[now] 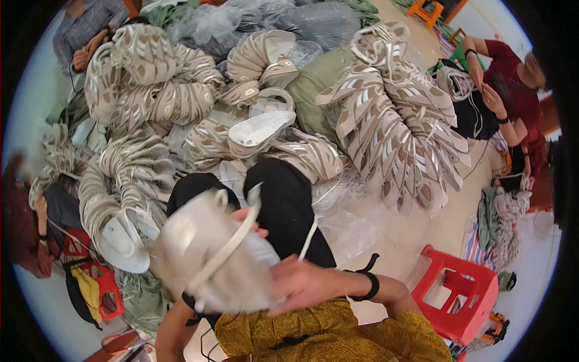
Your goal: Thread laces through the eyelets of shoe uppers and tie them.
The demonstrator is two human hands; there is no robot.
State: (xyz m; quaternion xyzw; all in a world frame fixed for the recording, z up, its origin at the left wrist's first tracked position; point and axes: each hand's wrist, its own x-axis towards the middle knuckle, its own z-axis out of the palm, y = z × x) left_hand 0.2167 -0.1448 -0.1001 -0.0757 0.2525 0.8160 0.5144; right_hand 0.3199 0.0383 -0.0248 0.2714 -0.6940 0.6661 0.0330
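A pale beige shoe upper [205,247], smeared by motion, is held up over my lap. My left hand [252,221] is mostly hidden behind it; only some fingers show, curled at its far edge. At the near right side of the upper, my blurred right hand [304,283] has its fingers closed, with a whitish shoelace [309,237] sticking up from them. Another loose lace [232,241] loops across the front of the upper. Just beyond my knees lies a shoe upper with a white sole-side lining [260,128] on a stack.
Nested rows of shoe uppers [398,120] are heaped ahead, with more [129,181] at left. Behind them lie clear plastic bags [241,24]. A red stool [455,295] stands at right. A co-worker in dark red [512,78] sits far right; others sit at left.
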